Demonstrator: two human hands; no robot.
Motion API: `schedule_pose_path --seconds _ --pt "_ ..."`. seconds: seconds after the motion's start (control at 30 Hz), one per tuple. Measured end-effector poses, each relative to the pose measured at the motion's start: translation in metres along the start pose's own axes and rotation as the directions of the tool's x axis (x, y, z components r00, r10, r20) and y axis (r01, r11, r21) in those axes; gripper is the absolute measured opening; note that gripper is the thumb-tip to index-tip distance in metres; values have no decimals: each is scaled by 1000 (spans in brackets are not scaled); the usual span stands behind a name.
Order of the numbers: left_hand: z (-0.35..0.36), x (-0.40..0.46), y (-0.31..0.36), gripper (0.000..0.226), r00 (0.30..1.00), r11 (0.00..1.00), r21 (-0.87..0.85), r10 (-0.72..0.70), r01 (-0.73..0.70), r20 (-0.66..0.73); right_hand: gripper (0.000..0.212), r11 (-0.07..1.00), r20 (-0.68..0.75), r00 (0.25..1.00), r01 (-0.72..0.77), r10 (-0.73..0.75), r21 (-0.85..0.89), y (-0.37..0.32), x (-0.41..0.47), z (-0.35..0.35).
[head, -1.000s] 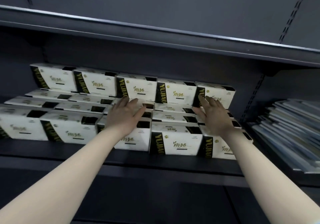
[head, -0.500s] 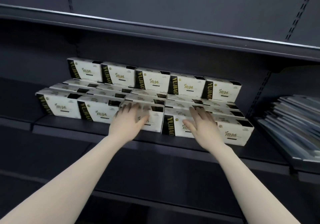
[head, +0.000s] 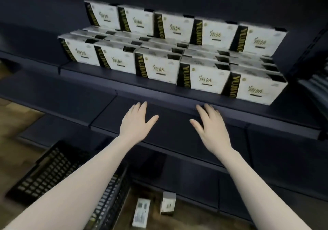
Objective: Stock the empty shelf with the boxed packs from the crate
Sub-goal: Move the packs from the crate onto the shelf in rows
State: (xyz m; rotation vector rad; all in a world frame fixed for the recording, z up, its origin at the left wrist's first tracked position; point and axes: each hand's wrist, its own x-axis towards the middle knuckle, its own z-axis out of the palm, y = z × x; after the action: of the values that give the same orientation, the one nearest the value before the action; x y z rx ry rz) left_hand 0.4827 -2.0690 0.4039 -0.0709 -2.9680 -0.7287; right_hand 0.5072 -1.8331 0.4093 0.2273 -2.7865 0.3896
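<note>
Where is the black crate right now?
In the head view, the black crate sits on the floor at lower left, under the left forearm, left of two loose packs.

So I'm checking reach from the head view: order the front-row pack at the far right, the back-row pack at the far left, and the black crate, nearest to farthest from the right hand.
1. Front-row pack, right, above the right hand.
2. Black crate, lower left.
3. Back-row pack, upper left.
The last two are close to call.

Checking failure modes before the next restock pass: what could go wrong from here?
1. The front-row packs sit near the shelf lip; a bump could tip one off.
2. Two loose packs lie on the floor beside the crate, underfoot.
3. Both hands, left and right, are empty.
</note>
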Motion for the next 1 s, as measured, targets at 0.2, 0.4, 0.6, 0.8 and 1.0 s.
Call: schedule_pose_path --seconds 0.2,0.4,0.6,0.8,1.0 --pt "71 -26 -25 76 992 999 -33 -35 40 120 57 996 65 996 -61 57 61 12 -47 72" --pt "156 -61 -70 76 945 989 -33 -128 145 301 51 988 201 971 -145 133 45 23 -101 151" --pt "243 -101 -124 75 858 963 5 -243 271 453 63 963 374 894 -271 247 12 37 -167 238" --pt "335 -147 -170 73 773 947 74 -298 311 560 59 923 464 820 -385 336 12 48 -224 317" --pt "424 -186 -209 72 688 918 134 -370 373 624 56 894 532 763 -447 369 21 55 -264 383"
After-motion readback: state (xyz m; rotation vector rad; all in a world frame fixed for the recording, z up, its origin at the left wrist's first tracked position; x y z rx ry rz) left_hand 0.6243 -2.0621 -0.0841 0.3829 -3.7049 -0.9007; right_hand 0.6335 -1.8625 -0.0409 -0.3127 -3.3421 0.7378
